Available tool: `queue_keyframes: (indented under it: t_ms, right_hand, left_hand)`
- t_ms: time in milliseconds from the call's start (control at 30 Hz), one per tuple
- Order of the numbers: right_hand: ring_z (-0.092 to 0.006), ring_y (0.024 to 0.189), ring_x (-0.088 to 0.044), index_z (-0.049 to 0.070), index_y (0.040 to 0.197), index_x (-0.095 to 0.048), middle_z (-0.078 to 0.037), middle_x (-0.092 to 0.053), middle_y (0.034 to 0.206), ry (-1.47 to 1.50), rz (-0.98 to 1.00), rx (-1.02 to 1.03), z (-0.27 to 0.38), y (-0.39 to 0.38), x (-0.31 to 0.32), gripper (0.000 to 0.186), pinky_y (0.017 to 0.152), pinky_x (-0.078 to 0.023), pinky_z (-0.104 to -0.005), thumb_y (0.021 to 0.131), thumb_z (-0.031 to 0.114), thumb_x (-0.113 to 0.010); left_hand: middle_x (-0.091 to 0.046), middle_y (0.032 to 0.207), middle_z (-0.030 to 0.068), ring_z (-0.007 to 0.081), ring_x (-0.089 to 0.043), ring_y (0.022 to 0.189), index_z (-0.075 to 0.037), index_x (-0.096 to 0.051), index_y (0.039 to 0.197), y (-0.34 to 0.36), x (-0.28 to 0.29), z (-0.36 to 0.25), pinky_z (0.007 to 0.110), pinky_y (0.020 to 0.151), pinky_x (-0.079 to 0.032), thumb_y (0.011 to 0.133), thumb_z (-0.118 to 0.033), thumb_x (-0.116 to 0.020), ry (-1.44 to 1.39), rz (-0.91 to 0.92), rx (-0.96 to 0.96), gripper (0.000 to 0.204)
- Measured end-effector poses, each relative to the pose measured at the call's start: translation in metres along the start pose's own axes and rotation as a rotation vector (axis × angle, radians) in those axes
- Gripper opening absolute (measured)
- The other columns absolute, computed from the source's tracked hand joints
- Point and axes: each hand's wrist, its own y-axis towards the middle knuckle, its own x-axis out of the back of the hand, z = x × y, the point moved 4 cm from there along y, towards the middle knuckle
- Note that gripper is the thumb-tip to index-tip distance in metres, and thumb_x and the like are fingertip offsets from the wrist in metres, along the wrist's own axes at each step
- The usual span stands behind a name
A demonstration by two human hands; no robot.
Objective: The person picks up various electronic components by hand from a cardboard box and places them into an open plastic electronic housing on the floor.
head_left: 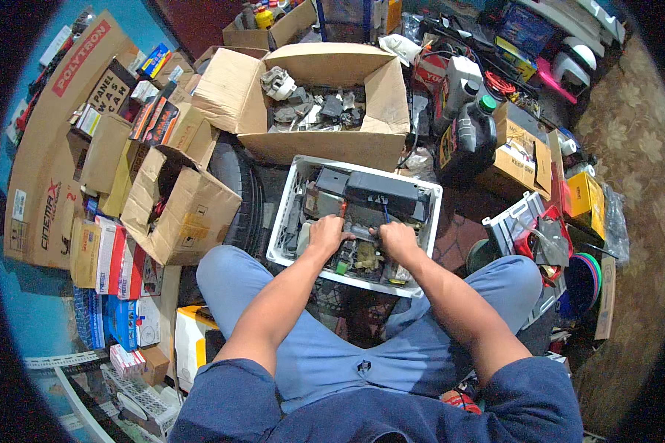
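Note:
Both hands are over a white plastic crate [282, 227] filled with dark, mostly unidentifiable parts. My left hand [328, 235] is closed at the crate's middle, its fingers round a thin tool with an orange handle [343, 207] that sticks up past them. To its right, my right hand [397, 239] is closed too, and a slim blue-handled tool [386, 213] projects beyond its fingers. The working ends of both tools are hidden. Across the far part of the crate lies a long dark grey plastic housing [389, 189]. A small green piece [342, 267] rests near the front.
Beyond the crate stands an open cardboard box [318, 148] of scrap parts. A smaller carton [192, 225] and a tire [245, 196] are at the left. Dark oil bottles [474, 140], a yellow box [585, 201] and a grey crate [521, 221] crowd the right. My knees flank the white crate.

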Motion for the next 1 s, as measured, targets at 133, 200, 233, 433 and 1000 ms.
queue_keyframes:
  t_ms: [133,200,233,433,1000]
  right_hand:
    - [-0.0378,0.085,-0.074,0.006,0.092,-0.074,-0.019,-0.074,0.092,0.046,-0.011,-0.078,-0.012,0.002,0.019,0.017,0.074,-0.06,-0.0499,0.089,0.02,-0.065]
    - [-0.0401,0.086,-0.073,0.006,0.093,-0.074,-0.022,-0.074,0.093,0.096,-0.088,-0.115,-0.018,0.0,0.032,0.018,0.074,-0.06,-0.051,0.087,0.021,-0.066]
    - [-0.0398,0.088,-0.073,0.008,0.097,-0.075,-0.022,-0.073,0.092,0.163,-0.086,-0.164,-0.013,0.002,0.045,0.02,0.077,-0.059,-0.0512,0.086,0.024,-0.07]
    - [-0.0392,0.096,-0.071,0.02,0.114,-0.076,-0.019,-0.074,0.101,0.33,-0.411,-0.178,-0.016,0.008,0.1,0.028,0.086,-0.056,-0.0491,0.089,0.03,-0.072]
    - [-0.0381,0.116,-0.063,0.009,0.125,-0.068,-0.02,-0.067,0.123,0.451,-0.506,-0.094,-0.007,0.173,0.12,0.036,0.111,-0.038,-0.0552,0.095,0.031,-0.064]
  left_hand:
    - [-0.073,0.097,0.0166,0.0381,-0.071,0.096,-0.006,-0.076,0.096,-0.004,0.012,-0.014,0.05,0.081,-0.056,0.084,-0.047,-0.077,-0.047,0.01,0.067,0.042]
    - [-0.073,0.101,0.0173,0.0385,-0.07,0.1,-0.007,-0.076,0.102,-0.009,0.029,-0.022,0.051,0.083,-0.055,0.089,-0.046,-0.072,-0.151,-0.073,0.124,0.041]
    - [-0.072,0.104,0.0179,0.0383,-0.069,0.102,-0.007,-0.075,0.104,-0.01,0.032,-0.019,0.051,0.085,-0.055,0.09,-0.045,-0.071,-0.175,-0.134,0.102,0.041]
    - [-0.07,0.112,0.0185,0.0382,-0.066,0.107,-0.007,-0.073,0.111,-0.004,0.099,-0.021,0.05,0.092,-0.051,0.091,-0.043,-0.069,-0.268,-0.474,-0.053,0.041]
    - [-0.066,0.119,0.0281,0.0439,-0.061,0.116,-0.003,-0.068,0.124,0.094,0.191,0.129,0.049,0.103,-0.046,0.089,-0.041,-0.073,-0.127,-0.607,0.158,0.052]
